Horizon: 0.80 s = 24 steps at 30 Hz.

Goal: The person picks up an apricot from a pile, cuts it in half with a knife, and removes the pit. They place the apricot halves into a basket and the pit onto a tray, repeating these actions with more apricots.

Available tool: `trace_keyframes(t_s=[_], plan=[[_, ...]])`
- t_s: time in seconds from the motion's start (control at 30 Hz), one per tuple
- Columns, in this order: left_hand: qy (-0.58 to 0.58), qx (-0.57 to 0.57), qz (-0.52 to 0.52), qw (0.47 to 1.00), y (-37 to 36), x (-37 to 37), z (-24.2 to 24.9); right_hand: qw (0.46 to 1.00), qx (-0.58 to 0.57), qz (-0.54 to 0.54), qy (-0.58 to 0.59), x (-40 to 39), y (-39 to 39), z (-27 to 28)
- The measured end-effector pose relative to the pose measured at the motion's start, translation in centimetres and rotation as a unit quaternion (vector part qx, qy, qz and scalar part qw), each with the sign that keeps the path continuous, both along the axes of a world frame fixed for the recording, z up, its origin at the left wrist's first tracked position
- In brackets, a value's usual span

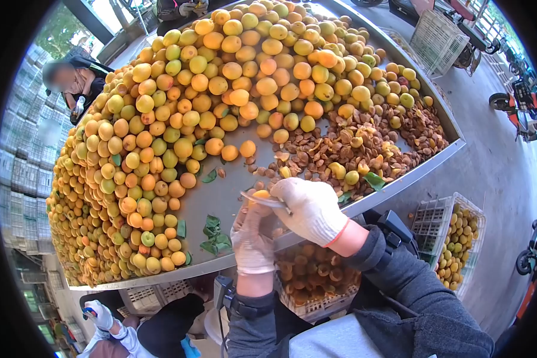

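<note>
My left hand (252, 238), in a white glove, pinches an orange-yellow apricot (261, 194) at its fingertips, over the near edge of the metal table (212, 194). Closed round a thin curved metal blade (264, 202) is my gloved right hand (309, 209). The blade lies across the apricot and appears to touch it; how deep it sits cannot be made out. Just beyond my right hand is a heap of brown apricot stones (316, 152). Below my hands stands a crate holding opened apricots (316, 274).
Whole apricots (179, 113) are piled over the table's far and left parts. Green leaves (215, 235) lie near its front edge. At right, a white crate (432, 224) holds more fruit. Co-workers sit at the upper left and lower left; one gloved hand (99, 314) shows. Motorbikes (519, 101) stand right.
</note>
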State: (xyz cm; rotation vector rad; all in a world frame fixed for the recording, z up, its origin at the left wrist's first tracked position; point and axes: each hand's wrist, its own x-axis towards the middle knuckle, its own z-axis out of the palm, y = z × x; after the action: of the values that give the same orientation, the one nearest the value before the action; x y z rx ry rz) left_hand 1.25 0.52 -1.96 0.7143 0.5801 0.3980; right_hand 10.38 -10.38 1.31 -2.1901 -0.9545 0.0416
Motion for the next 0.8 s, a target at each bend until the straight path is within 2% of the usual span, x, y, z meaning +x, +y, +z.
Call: trace_keyframes(t_s=[0.03, 0.1, 0.13, 0.17, 0.2, 0.23, 0.27, 0.3, 0.37, 0.43, 0.5, 0.53, 0.6, 0.63, 0.67, 0.7, 0.77, 0.8], plan=[[-0.026, -0.044, -0.004, 0.999, 0.3, -0.3, 0.2, 1.0, 0.001, -0.002, 0.001, 0.2, -0.3, 0.2], [-0.028, -0.035, -0.027, 0.999, 1.1, -0.9, 0.3, 0.983, 0.111, -0.03, 0.145, 1.4, -1.2, 0.4], [-0.032, -0.027, -0.048, 0.998, 1.3, -1.2, 0.3, 0.988, 0.07, -0.029, 0.133, 2.2, -1.7, 0.4], [-0.031, -0.016, -0.054, 0.998, 1.3, -1.5, 0.7, 0.98, 0.062, -0.053, 0.183, 3.1, -2.4, 0.9], [-0.037, 0.108, -0.187, 0.976, 1.1, -2.2, 1.3, 0.964, 0.103, -0.065, 0.235, 3.3, -2.7, 1.8], [-0.043, 0.227, -0.314, 0.921, 1.0, -2.4, 1.9, 0.944, 0.144, -0.076, 0.286, 3.6, -3.0, 2.3], [-0.047, 0.276, -0.247, 0.928, 0.4, -1.8, 2.2, 0.943, 0.149, -0.079, 0.287, 3.9, -3.1, 2.1], [-0.046, 0.278, -0.252, 0.926, 0.9, -0.6, 2.4, 0.937, 0.186, -0.083, 0.282, 4.3, -3.1, 1.8], [0.157, 0.327, -0.164, 0.917, 2.9, 2.5, 2.4, 0.929, 0.221, -0.091, 0.282, 4.5, -3.5, 1.9], [0.243, 0.47, -0.144, 0.836, 5.5, 6.0, 1.6, 0.905, 0.213, -0.09, 0.358, 4.6, -3.7, 3.3], [0.231, 0.674, -0.114, 0.692, 8.4, 9.4, -1.1, 0.918, 0.195, -0.093, 0.333, 4.8, -3.9, 3.4], [0.227, 0.676, -0.118, 0.691, 8.7, 11.0, -2.1, 0.923, 0.191, -0.088, 0.323, 4.9, -4.0, 3.2], [0.297, 0.493, -0.17, 0.8, 8.7, 13.6, -3.5, 0.935, 0.183, -0.087, 0.29, 5.1, -4.2, 2.6], [0.294, 0.494, -0.175, 0.8, 8.6, 14.0, -3.8, 0.935, 0.184, -0.093, 0.288, 5.3, -4.3, 2.3], [0.313, 0.647, -0.192, 0.668, 8.6, 14.1, -4.2, 0.938, 0.202, -0.086, 0.268, 5.4, -4.4, 2.0], [0.32, 0.774, -0.2, 0.509, 8.2, 14.0, -4.2, 0.94, 0.219, -0.078, 0.248, 5.5, -4.6, 1.8], [0.319, 0.769, -0.21, 0.512, 7.7, 13.0, -4.0, 0.944, 0.217, -0.068, 0.239, 5.6, -4.8, 1.9], [0.241, 0.595, -0.22, 0.735, 7.9, 12.1, -4.0, 0.909, 0.238, -0.063, 0.336, 5.6, -4.8, 2.4]])
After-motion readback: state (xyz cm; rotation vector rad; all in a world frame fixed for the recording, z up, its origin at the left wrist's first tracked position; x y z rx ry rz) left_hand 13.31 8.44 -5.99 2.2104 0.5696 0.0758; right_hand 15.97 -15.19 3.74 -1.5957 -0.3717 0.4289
